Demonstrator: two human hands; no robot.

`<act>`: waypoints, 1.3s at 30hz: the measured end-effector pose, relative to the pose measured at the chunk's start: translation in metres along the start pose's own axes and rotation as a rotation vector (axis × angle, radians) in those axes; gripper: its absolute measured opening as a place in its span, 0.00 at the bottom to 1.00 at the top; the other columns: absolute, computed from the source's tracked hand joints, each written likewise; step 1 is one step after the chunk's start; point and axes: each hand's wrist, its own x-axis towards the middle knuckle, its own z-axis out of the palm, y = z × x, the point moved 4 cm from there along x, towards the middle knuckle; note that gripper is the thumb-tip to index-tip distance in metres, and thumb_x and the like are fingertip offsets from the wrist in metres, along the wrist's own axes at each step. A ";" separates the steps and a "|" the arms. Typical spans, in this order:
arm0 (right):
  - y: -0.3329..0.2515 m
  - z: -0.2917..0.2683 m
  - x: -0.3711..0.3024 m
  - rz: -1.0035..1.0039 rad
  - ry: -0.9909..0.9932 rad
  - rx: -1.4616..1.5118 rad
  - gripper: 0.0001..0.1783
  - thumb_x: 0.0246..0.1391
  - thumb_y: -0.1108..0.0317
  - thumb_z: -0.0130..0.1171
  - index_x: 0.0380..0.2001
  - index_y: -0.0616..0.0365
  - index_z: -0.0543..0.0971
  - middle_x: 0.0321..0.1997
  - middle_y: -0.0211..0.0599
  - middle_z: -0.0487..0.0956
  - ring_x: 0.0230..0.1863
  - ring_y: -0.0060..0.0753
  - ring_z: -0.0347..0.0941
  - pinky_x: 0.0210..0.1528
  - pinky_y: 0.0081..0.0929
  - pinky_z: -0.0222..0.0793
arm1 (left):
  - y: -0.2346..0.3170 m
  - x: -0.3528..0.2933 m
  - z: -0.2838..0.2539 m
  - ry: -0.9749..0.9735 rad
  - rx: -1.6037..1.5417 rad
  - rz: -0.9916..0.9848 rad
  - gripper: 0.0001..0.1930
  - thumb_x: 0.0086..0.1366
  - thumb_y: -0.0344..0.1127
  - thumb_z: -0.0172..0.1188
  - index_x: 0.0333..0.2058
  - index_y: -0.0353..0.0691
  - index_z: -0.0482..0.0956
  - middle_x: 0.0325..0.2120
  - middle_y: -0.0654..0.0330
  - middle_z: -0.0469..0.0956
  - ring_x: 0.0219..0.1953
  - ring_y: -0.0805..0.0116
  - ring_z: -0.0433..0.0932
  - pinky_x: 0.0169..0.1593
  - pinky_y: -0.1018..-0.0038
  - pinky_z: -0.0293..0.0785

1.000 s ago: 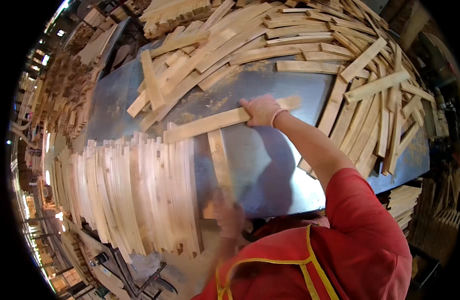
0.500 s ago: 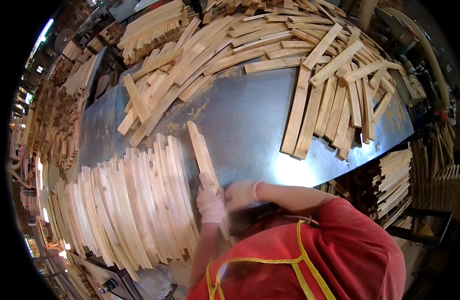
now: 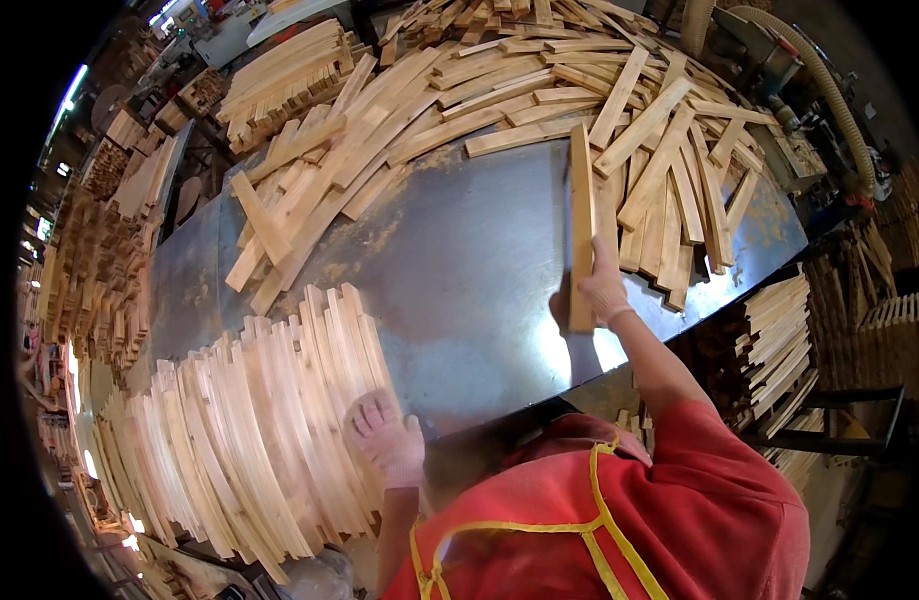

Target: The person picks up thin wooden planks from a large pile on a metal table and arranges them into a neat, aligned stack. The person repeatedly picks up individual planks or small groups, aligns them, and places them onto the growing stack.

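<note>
My right hand (image 3: pixel 604 288), gloved, grips a wooden board (image 3: pixel 581 220) near its lower end. The board is tilted up on its edge beside the heap of loose boards (image 3: pixel 664 215) on the right of the metal table (image 3: pixel 460 250). My left hand (image 3: pixel 388 432), in a pale glove, rests with its fingers stretched out on the right end of a row of light boards (image 3: pixel 270 420). These boards stand side by side at the table's near left. My left palm is hidden from view.
A large pile of boards (image 3: pixel 500 100) curves across the table's far side. More stacked boards stand to the left (image 3: pixel 110 270) and below the table's right edge (image 3: pixel 780 330). A ribbed hose (image 3: pixel 830 90) hangs at the far right, and sawdust dots the metal top.
My right hand has swung from beside my left hand to the right-hand heap and lifted a board. My left hand has let go of its board, which now seems to be in the row.
</note>
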 end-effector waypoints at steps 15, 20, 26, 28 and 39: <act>-0.018 -0.036 0.004 0.182 -0.010 -0.381 0.52 0.46 0.60 0.75 0.74 0.53 0.62 0.69 0.51 0.71 0.66 0.56 0.73 0.65 0.47 0.73 | 0.210 0.031 -0.013 -0.187 -0.298 0.553 0.43 0.62 0.54 0.64 0.71 0.37 0.65 0.64 0.49 0.70 0.65 0.48 0.70 0.69 0.53 0.64; -0.039 -0.026 -0.026 0.333 -0.309 0.849 0.43 0.45 0.75 0.61 0.70 0.59 0.66 0.61 0.53 0.74 0.58 0.53 0.81 0.62 0.47 0.79 | 0.150 0.054 -0.011 -0.399 -0.571 0.192 0.42 0.57 0.41 0.64 0.72 0.42 0.65 0.61 0.47 0.73 0.61 0.45 0.73 0.65 0.57 0.71; -0.100 0.053 -0.131 0.331 -0.667 0.773 0.36 0.53 0.73 0.65 0.66 0.59 0.69 0.49 0.43 0.82 0.48 0.40 0.82 0.53 0.38 0.80 | 0.030 0.015 -0.064 0.034 -0.307 0.091 0.39 0.56 0.35 0.63 0.70 0.45 0.69 0.57 0.50 0.76 0.56 0.46 0.76 0.59 0.54 0.75; -0.096 0.106 -0.170 0.246 -0.675 0.658 0.37 0.55 0.69 0.68 0.67 0.60 0.68 0.49 0.49 0.84 0.49 0.46 0.82 0.53 0.40 0.78 | 0.000 0.001 -0.077 0.117 -0.190 0.013 0.40 0.55 0.35 0.64 0.70 0.46 0.69 0.58 0.50 0.75 0.55 0.47 0.76 0.59 0.53 0.73; -0.205 0.214 -0.229 0.064 -1.457 0.693 0.30 0.58 0.65 0.66 0.63 0.58 0.72 0.48 0.40 0.83 0.48 0.38 0.80 0.52 0.36 0.76 | -0.051 -0.063 -0.102 0.233 -0.210 -0.143 0.40 0.56 0.34 0.65 0.70 0.41 0.68 0.60 0.44 0.73 0.57 0.42 0.75 0.59 0.49 0.72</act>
